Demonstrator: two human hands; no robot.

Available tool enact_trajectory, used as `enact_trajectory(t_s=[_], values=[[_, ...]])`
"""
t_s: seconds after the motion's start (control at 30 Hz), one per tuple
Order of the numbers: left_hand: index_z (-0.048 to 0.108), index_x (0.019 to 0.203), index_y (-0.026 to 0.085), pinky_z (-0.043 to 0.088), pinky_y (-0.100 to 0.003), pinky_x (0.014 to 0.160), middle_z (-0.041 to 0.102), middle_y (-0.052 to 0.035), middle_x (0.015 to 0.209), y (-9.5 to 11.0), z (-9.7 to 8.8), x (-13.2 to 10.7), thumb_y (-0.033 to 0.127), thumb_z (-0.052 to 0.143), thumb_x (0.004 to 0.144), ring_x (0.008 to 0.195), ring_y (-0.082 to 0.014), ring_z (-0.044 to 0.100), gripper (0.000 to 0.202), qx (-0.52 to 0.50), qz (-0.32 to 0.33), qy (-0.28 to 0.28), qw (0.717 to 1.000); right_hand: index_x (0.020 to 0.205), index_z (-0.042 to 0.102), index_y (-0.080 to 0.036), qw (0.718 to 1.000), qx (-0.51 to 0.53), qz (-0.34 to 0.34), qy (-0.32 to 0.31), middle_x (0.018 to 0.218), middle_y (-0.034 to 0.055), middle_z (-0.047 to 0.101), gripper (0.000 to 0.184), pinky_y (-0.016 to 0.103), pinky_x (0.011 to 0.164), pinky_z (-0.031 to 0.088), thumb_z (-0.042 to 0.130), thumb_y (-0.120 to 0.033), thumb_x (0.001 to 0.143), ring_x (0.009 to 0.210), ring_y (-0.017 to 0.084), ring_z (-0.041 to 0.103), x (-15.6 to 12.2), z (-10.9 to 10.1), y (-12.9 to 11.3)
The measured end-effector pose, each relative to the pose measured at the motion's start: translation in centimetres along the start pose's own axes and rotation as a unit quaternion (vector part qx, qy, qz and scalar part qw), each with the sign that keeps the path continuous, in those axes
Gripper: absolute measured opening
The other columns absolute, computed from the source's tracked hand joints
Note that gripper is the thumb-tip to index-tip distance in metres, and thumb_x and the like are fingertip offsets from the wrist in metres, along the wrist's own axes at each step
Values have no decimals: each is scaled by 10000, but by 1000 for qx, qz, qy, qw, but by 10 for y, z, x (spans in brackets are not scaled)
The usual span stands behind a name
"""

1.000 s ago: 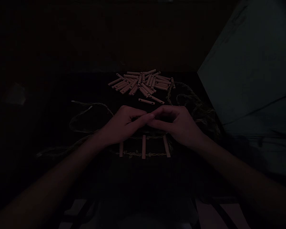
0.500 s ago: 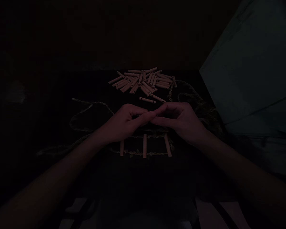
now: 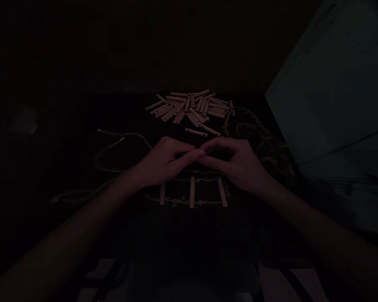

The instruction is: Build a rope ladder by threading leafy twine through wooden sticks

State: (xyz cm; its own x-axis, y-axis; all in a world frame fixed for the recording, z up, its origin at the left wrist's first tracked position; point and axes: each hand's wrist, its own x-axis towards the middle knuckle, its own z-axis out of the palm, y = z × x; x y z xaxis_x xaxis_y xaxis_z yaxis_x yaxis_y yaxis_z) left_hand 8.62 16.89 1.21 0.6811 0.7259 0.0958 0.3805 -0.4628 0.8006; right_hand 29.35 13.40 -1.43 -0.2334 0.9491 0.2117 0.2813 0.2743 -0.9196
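Dark tabletop (image 3: 119, 226), heap of wooden rungs (image 3: 187, 108), twine ladder (image 3: 192, 192), left hand (image 3: 165, 161), right hand (image 3: 236, 163) pinched together, cannot tell what's held

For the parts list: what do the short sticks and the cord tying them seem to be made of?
The sticks look like pale, unfinished wood or bamboo: matte, with no visible coating. The twisted cord looks like natural fibre, perhaps jute, from its uneven, ropy strands. The dim light leaves both open.
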Motion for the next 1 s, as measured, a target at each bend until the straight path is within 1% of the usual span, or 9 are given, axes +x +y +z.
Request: enact_trajectory(t_s=[0.07,0.13,0.27,0.4,0.6,0.83,1.0], values=[[668,706,124,299,-204,520,426,38,587,-2,1,0,417,515,1005,556,-73,387,445,7,-1,3,1000,990,769,-217,997,-63,-32,11,899,19,744,166,304,777,508,737,-348,892,857,173,661,-2,2,2],[644,694,124,302,-207,531,435,41,586,-4,2,1,414,507,1010,555,-72,393,450,14,-2,10,1000,1030,769,-231,991,-114,-66,10,940,24,748,158,315,797,494,684,-328,939,895,181,648,-4,3,5],[601,658,125,305,-208,548,430,49,570,-5,3,2,383,502,1018,547,-66,396,454,24,12,18,999,1013,764,-219,982,-153,-109,4,935,27,751,133,332,826,484,658,-281,960,910,188,628,-3,3,8],[591,644,126,304,-207,550,415,55,557,-5,4,2,369,516,1014,537,-61,383,449,28,27,21,999,1006,763,-223,978,-163,-127,1,953,35,755,121,353,849,489,656,-255,959,926,200,636,-1,1,9],[620,664,123,288,-213,530,405,49,568,-2,3,2,381,520,1003,543,-68,358,438,28,-3,16,999,981,776,-222,976,-158,-151,-10,910,35,748,132,340,838,488,646,-231,965,888,183,632,1,-1,9],[582,630,130,282,-212,509,389,45,567,2,-2,1,382,532,993,540,-70,351,444,20,-11,9,1000,1028,783,-254,975,-151,-162,-10,898,25,740,161,349,849,491,632,-234,975,882,180,624,2,0,8],[580,630,129,287,-212,516,391,43,567,3,-3,1,394,537,991,545,-70,356,450,8,-16,1,1000,1013,782,-232,971,-165,-171,-6,887,37,739,163,356,848,490,623,-237,979,859,182,620,2,0,7]])
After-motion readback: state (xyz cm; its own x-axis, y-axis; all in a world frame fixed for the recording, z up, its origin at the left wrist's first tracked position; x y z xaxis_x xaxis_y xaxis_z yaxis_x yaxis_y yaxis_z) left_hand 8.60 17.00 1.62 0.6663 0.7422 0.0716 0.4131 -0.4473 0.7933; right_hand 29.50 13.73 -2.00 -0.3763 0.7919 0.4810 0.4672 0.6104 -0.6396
